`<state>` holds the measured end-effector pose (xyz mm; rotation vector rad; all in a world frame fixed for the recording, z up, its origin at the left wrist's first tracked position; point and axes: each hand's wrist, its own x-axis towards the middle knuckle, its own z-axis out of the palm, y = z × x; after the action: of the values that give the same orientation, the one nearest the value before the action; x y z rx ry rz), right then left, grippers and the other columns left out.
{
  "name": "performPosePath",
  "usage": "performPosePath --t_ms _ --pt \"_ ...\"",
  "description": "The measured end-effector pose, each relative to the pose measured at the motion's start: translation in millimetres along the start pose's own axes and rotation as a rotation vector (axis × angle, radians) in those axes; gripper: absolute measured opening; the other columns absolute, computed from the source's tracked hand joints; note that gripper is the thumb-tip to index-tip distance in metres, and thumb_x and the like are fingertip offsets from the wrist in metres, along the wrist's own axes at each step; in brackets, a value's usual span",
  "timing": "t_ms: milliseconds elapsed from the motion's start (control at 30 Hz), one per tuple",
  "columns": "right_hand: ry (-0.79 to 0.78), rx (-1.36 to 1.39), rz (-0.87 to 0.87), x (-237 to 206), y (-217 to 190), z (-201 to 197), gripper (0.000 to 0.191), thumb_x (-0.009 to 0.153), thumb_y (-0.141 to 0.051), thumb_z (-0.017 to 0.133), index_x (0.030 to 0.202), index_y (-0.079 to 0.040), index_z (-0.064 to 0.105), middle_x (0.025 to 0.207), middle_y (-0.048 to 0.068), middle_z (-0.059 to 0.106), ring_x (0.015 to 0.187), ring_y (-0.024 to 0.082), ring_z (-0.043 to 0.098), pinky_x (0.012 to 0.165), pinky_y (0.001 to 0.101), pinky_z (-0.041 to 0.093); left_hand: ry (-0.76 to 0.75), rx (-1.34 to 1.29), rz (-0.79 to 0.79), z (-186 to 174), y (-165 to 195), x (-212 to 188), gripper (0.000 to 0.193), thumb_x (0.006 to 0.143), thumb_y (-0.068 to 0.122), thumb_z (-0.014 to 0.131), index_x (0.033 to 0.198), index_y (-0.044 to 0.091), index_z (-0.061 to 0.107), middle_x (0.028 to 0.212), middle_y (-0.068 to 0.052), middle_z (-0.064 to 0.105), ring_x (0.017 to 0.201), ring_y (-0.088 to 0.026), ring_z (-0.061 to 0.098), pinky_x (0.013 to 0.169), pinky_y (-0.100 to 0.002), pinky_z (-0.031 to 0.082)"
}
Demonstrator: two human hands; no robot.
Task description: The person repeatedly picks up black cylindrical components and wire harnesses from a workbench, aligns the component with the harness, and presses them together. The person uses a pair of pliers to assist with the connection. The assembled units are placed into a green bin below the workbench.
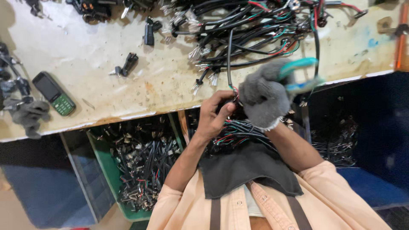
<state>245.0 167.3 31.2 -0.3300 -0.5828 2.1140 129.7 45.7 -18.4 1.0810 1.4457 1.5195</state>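
My bare left hand pinches a bundle of thin black, red and green wires near the workbench's front edge. My right hand wears a grey knit glove and grips a tool with teal handles, blurred by motion, right beside the left fingertips. A single black cable rises from between the hands to a large tangle of wire harnesses on the bench. A dark cloth lies over my lap below the bundle.
A worn, stained workbench carries a small green-keyed phone, a grey glove, and black connectors. A green bin of cut wire pieces sits below the edge. An orange-handled tool lies at right.
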Motion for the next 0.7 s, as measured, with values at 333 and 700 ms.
performPosePath --t_ms 333,700 --pt "-0.122 -1.07 -0.47 75 10 -1 0.012 0.105 0.001 0.064 0.1 -0.005 0.055 0.082 0.008 0.056 0.067 0.021 0.051 0.059 0.0361 0.042 -0.563 -0.186 0.037 16 88 3 0.046 0.114 0.03 0.06 0.15 0.005 0.045 0.111 -0.013 0.067 0.097 -0.022 0.069 0.085 -0.035 0.057" --pt "-0.565 -2.208 -0.463 106 -63 -8 0.019 0.096 0.002 0.075 0.112 0.001 0.064 0.111 0.021 0.067 0.073 0.027 0.064 0.056 0.0361 0.05 -0.382 0.97 0.172 -45 85 -38 0.039 0.08 0.014 0.068 0.119 0.019 0.071 0.088 -0.011 0.063 0.086 -0.029 0.064 0.071 -0.042 0.051"
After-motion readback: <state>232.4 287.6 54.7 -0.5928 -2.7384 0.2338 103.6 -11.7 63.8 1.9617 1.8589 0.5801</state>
